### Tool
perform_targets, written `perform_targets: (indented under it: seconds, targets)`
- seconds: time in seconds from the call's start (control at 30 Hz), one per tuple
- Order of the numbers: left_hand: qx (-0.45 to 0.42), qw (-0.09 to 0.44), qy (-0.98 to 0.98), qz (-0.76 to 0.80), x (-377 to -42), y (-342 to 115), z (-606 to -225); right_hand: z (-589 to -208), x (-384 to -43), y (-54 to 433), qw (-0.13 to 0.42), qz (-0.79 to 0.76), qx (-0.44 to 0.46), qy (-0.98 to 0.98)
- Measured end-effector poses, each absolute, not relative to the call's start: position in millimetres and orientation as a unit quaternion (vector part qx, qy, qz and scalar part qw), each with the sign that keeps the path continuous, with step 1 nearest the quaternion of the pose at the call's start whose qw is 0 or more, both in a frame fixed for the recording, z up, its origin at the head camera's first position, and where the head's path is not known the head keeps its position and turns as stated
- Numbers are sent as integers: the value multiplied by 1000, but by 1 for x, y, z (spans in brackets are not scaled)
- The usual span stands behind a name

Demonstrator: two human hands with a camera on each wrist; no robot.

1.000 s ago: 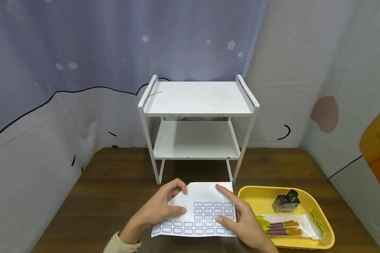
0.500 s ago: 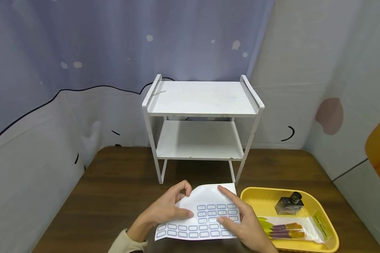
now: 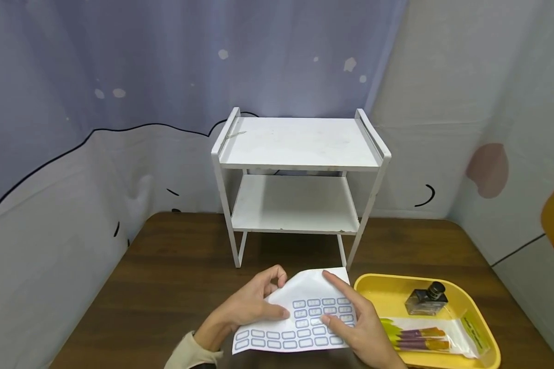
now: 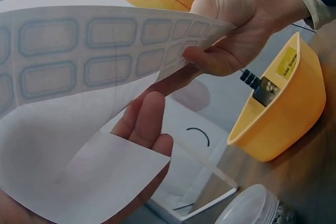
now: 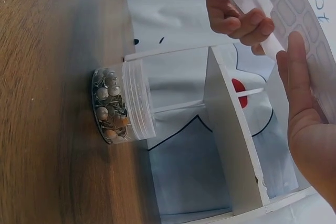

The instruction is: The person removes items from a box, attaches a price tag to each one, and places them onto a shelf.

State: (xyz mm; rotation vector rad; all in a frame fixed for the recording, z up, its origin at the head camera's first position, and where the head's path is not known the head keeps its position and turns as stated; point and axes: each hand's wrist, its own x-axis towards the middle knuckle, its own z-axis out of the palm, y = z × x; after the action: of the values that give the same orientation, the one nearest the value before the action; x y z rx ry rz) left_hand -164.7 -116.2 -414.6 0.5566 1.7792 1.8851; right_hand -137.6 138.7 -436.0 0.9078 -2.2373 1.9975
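Observation:
A white sheet of blue-bordered labels (image 3: 304, 287) is held up between both hands, low in the middle of the head view. Its upper left part has no labels printed on it and bends up in a curve. My left hand (image 3: 251, 305) pinches the sheet's left edge, thumb on the printed face and fingers curled behind. On the right side, my right hand (image 3: 357, 318) grips the sheet with its thumb on the labels and its index finger stretched along the top edge. In the left wrist view, the left fingertips (image 4: 149, 119) show behind a folded-over flap of the paper.
A white two-tier shelf (image 3: 295, 205) stands on the brown table (image 3: 166, 287). At the right, a yellow tray (image 3: 397, 279) holds a dark-capped glass bottle (image 3: 426, 302) and a pack of brushes (image 3: 422, 338). The right wrist view shows a clear jar of round-headed pins (image 5: 118, 103).
The left hand has shifted slightly toward the right hand, and the sheet's upper left part now bends more. The whole head view has swung a little left.

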Motion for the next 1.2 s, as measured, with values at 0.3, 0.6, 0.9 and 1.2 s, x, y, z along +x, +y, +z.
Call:
perform_targets:
  seconds: [0.3, 0.6, 0.9, 1.2]
  targets:
    - [205, 235, 641, 701, -166, -112, -414, -436, -137, 138, 10, 650, 295, -700]
    - [215, 226, 636, 706, -166, -108, -413, -436, -137, 138, 18, 651, 286, -703]
    - [212, 227, 624, 717, -167, -102, -414, -435, -138, 142, 43, 655, 296, -694]
    - [201, 224, 628, 717, -167, -102, -412, -435, -139, 142, 43, 654, 295, -695]
